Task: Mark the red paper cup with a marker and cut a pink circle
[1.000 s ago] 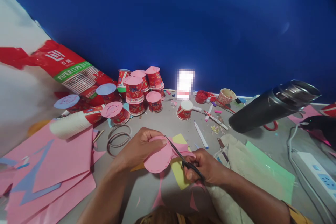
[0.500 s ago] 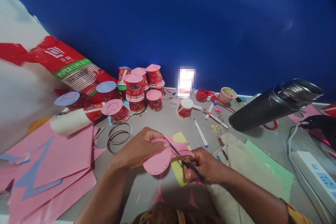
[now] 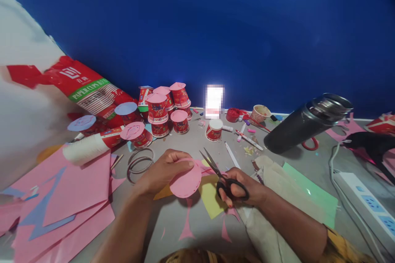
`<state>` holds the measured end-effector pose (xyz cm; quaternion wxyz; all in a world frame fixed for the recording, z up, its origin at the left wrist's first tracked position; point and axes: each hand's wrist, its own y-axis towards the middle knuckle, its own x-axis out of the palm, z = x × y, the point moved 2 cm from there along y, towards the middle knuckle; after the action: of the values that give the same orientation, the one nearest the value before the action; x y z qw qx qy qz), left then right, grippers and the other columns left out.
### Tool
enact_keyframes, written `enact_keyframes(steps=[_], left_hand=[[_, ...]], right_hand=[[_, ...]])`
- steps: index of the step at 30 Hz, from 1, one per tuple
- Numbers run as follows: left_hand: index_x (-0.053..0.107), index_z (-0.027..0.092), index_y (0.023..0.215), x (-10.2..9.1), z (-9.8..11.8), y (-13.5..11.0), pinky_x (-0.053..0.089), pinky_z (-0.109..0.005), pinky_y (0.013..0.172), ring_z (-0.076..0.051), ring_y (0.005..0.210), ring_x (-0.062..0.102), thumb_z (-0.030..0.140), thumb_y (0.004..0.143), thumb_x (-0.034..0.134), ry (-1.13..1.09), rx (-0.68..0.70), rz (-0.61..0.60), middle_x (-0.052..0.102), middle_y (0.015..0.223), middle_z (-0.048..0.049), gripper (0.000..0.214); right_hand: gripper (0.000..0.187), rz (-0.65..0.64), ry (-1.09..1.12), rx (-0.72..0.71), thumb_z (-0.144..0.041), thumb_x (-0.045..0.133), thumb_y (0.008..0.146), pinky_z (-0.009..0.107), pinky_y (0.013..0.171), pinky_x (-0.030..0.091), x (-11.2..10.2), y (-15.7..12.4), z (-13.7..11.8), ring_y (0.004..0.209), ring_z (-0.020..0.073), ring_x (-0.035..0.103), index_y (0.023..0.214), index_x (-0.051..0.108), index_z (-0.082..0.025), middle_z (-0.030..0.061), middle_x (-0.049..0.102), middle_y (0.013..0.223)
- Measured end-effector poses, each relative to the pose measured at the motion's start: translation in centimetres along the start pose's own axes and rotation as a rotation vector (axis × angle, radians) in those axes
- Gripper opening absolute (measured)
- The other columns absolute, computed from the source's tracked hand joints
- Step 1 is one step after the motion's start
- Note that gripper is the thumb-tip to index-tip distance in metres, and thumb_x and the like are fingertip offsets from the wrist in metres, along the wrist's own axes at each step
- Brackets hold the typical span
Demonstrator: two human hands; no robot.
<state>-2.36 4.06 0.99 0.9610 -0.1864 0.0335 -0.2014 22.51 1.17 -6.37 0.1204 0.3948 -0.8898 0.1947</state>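
My left hand (image 3: pixel 168 168) pinches a round pink paper disc (image 3: pixel 185 181) at its upper edge, thumb on top. Small dark marks run along the disc's lower rim. In my right hand (image 3: pixel 242 187) is a pair of black-handled scissors (image 3: pixel 220 172), its blades parted and pointing up and left, a short way right of the disc. Behind the blades lie pink paper offcuts, partly hidden by the hand. A yellow paper sheet (image 3: pixel 211 199) rests on the table below the scissors, with pointed pink scraps (image 3: pixel 187 224) nearer to me.
Left, pink paper sheets (image 3: pixel 80 201) are piled beside a stack of paper cups (image 3: pixel 89 148). Red cups with paper discs (image 3: pixel 157 109) stand behind, near tape rings (image 3: pixel 140 164). Markers (image 3: pixel 231 154) and a white-topped cup (image 3: pixel 214 130) lie ahead. Right are a dark flask (image 3: pixel 304 123) and a power strip (image 3: pixel 367 201).
The scissors have come away from the pink disc and their blades have spread apart. A pink offcut strip is now separate from the disc's edge. The view has shifted slightly.
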Motion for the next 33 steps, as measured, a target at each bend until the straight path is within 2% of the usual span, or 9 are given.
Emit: enact_keyframes(steps=[4, 9, 13, 15, 19, 22, 24, 29, 33], left_hand=[[0.072, 0.015, 0.061, 0.1, 0.5, -1.0, 0.04, -0.024, 0.051, -0.012, 0.055, 0.051, 0.055, 0.073, 0.087, -0.104, 0.132, -0.07, 0.06, 0.064, -0.0016, 0.045], [0.081, 0.014, 0.07, -0.2, -0.2, -3.8, 0.051, -0.028, 0.07, -0.02, 0.077, 0.062, 0.059, 0.086, 0.081, 0.119, 0.264, -0.093, 0.073, 0.087, -0.0109, 0.047], [0.079, 0.015, 0.069, -0.5, -2.2, -6.0, 0.048, -0.028, 0.064, -0.019, 0.069, 0.06, 0.062, 0.089, 0.077, 0.217, 0.212, -0.185, 0.07, 0.076, -0.0099, 0.052], [0.074, 0.016, 0.064, -0.4, -2.5, -6.1, 0.042, -0.027, 0.057, -0.016, 0.061, 0.052, 0.061, 0.091, 0.074, 0.26, 0.189, -0.123, 0.062, 0.065, -0.0047, 0.053], [0.071, 0.018, 0.065, 1.6, -1.2, -3.7, 0.04, -0.026, 0.057, -0.016, 0.062, 0.053, 0.057, 0.093, 0.067, 0.523, 0.217, -0.024, 0.061, 0.065, -0.0019, 0.048], [0.08, 0.018, 0.077, 4.3, 0.4, -0.1, 0.053, -0.03, 0.081, -0.024, 0.093, 0.069, 0.045, 0.091, 0.065, 0.793, 0.358, -0.135, 0.077, 0.109, -0.0109, 0.034], [0.08, 0.018, 0.076, 6.0, 0.8, 2.3, 0.053, -0.031, 0.088, -0.025, 0.103, 0.069, 0.039, 0.089, 0.064, 0.946, 0.422, -0.329, 0.075, 0.128, -0.0133, 0.029], [0.072, 0.018, 0.067, 7.1, -0.1, 6.9, 0.05, -0.033, 0.084, -0.026, 0.095, 0.065, 0.028, 0.079, 0.067, 1.068, 0.486, -0.409, 0.076, 0.095, -0.0124, 0.017], [0.058, 0.02, 0.057, 7.4, -0.2, 7.6, 0.045, -0.034, 0.075, -0.022, 0.077, 0.058, 0.031, 0.081, 0.062, 1.099, 0.445, -0.351, 0.066, 0.08, -0.0099, 0.027]], right_hand=[[0.09, -0.078, 0.067, -0.16, -0.101, 0.077, 0.056, 0.023, 0.038, 0.017, -1.6, 0.0, 0.1, 0.038, 0.0037, 0.028, 0.067, 0.067, -0.013, -0.0015, 0.055, 0.048], [0.086, 0.006, 0.081, -0.249, -0.103, 0.071, 0.062, 0.023, 0.042, 0.021, -3.7, 0.4, -0.4, 0.041, 0.0033, 0.018, 0.068, 0.062, -0.018, -0.0076, 0.047, 0.048], [0.082, 0.024, 0.017, -0.289, -0.102, 0.065, 0.072, 0.023, 0.049, 0.025, -4.2, 0.1, -1.2, 0.044, 0.004, 0.02, 0.067, 0.057, -0.02, -0.0094, 0.042, 0.05], [0.082, 0.032, -0.007, -0.304, -0.101, 0.067, 0.071, 0.023, 0.051, 0.026, -4.1, 0.0, -1.5, 0.046, 0.0036, 0.021, 0.068, 0.057, -0.02, -0.0084, 0.047, 0.054], [0.082, 0.055, -0.025, -0.312, -0.098, 0.076, 0.064, 0.022, 0.05, 0.025, -3.9, -0.1, -2.0, 0.046, 0.0031, 0.021, 0.073, 0.06, -0.019, -0.0075, 0.052, 0.057], [0.081, 0.087, -0.038, -0.332, -0.097, 0.076, 0.066, 0.022, 0.049, 0.025, -4.2, -0.1, -2.4, 0.046, 0.0032, 0.02, 0.075, 0.06, -0.019, -0.0079, 0.052, 0.057], [0.079, 0.112, -0.042, -0.353, -0.096, 0.076, 0.067, 0.022, 0.048, 0.023, -4.7, -0.2, -2.7, 0.046, 0.0037, 0.021, 0.076, 0.061, -0.019, -0.0075, 0.053, 0.058], [0.076, 0.171, -0.049, -0.379, -0.09, 0.083, 0.066, 0.022, 0.047, 0.024, -5.6, -0.3, -3.2, 0.047, 0.0052, 0.028, 0.077, 0.067, -0.017, -0.0038, 0.059, 0.061], [0.078, 0.213, -0.05, -0.383, -0.091, 0.083, 0.06, 0.022, 0.045, 0.026, -5.6, -0.1, -3.3, 0.045, 0.0057, 0.03, 0.075, 0.067, -0.016, -0.0029, 0.059, 0.058]])
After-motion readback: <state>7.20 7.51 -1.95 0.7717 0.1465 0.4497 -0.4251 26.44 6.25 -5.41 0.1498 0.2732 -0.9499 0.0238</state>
